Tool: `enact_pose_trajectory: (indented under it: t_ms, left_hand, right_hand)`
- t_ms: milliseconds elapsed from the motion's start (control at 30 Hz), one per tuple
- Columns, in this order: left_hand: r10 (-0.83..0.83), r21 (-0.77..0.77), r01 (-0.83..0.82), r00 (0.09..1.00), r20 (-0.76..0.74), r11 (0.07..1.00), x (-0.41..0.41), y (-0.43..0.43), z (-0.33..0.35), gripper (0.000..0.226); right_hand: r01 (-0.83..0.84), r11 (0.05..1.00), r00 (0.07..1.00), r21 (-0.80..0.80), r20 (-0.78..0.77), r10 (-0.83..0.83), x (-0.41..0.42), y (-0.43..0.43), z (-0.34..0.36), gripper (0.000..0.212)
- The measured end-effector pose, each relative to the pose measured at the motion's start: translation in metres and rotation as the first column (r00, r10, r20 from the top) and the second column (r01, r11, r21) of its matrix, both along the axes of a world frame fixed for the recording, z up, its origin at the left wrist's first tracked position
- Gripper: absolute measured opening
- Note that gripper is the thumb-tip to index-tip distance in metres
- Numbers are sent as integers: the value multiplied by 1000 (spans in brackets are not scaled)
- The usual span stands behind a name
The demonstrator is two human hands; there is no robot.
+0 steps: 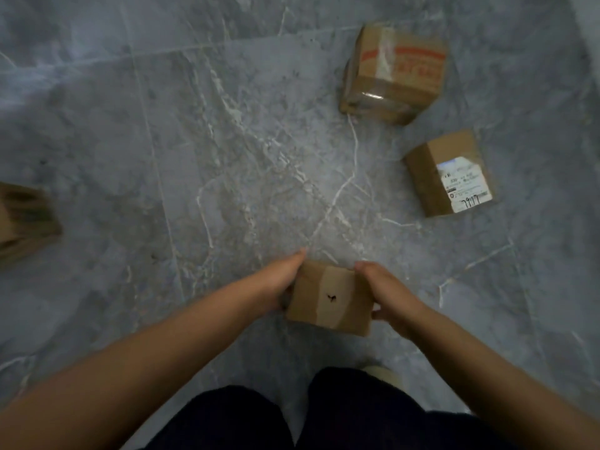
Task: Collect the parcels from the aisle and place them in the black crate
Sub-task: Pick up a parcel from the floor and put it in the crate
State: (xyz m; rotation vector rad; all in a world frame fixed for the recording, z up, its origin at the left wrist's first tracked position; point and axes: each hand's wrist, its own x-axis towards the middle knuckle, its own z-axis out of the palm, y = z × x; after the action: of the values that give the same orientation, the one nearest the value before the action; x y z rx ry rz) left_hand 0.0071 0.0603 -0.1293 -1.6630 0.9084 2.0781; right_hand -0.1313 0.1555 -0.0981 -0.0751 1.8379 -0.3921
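The floor point(201, 131) is grey marble-look tile with white veins and thin pale joints, dimly lit. Parcels lie scattered on it. A cardboard parcel with red print point(394, 73), banded with clear tape, sits far off to the right. Nearer, and apart from it, stands a plain brown parcel with a white label point(449, 173), the label side turned up and handwritten digits at its lower edge. At the left edge of view a blurred piece of brown cardboard point(22, 222) is only partly visible.

Close in front of the person, a small brown parcel point(328, 298) with a tape strip and a small black mark on top is held between both hands. The left hand point(279, 282) clasps its left side, the right hand point(386, 290) wraps its right side. I cannot tell whether it touches the floor. Below are dark trousers point(357, 414) and the tip of a pale shoe point(384, 373).
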Motion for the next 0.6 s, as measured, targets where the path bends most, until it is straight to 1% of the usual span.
enact_pose_trajectory:
  t_ms: [33,67,100,133,200,233,267,300,333,400,467,533,567,600]
  left_hand:
    - [10,-7,-10,1000,-10,1000,-2,1,6,58]
    - [-1,-59,0,1000,-12,998,-5,0,19,67]
    - [30,-158,-31,1000,-7,987,-9,-3,43,64]
    - [66,-247,-69,998,-18,967,-11,-9,73,53]
    - [130,-433,-142,990,-56,890,-12,-28,147,37]
    - [157,-525,-186,983,-99,830,-9,-36,189,31]
    - [168,-609,-230,973,-157,759,-6,-43,232,26]
    - [170,-656,-292,955,-244,696,-4,-50,277,22]
    - [160,-676,-351,930,-330,648,-1,-55,321,22]
    - [105,-671,-430,878,-467,604,1,-65,405,27]
    - [33,-674,-487,823,-567,556,0,-74,490,30]
    - [-8,-683,-541,781,-625,491,3,-79,573,31]
    - [-35,-684,-570,756,-654,455,5,-81,613,33]
    - [-64,-684,-598,732,-679,416,7,-82,650,35]
  right_hand:
    - [10,1000,1000,-26,-9,-10,4,-5,10,15]
    - [10,997,999,-74,-44,-13,7,-9,26,17]
    - [-2,990,995,-139,-97,-12,9,-14,46,26]
    - [-10,979,988,-206,-150,-22,10,-19,73,33]
    - [38,935,973,-352,-198,-114,11,-30,142,39]
    - [115,894,964,-433,-169,-206,11,-35,182,35]
    - [215,840,946,-498,-107,-305,9,-41,221,28]
    - [303,776,919,-553,-45,-391,8,-48,262,27]
    - [366,712,889,-599,-1,-458,6,-55,303,29]
    - [434,622,846,-652,56,-531,2,-68,380,34]
    - [442,584,845,-681,97,-526,1,-84,455,45]
    - [492,567,829,-660,157,-537,5,-98,535,66]
    - [502,550,823,-667,175,-540,6,-104,575,69]
    - [490,530,825,-692,171,-539,9,-109,615,63]
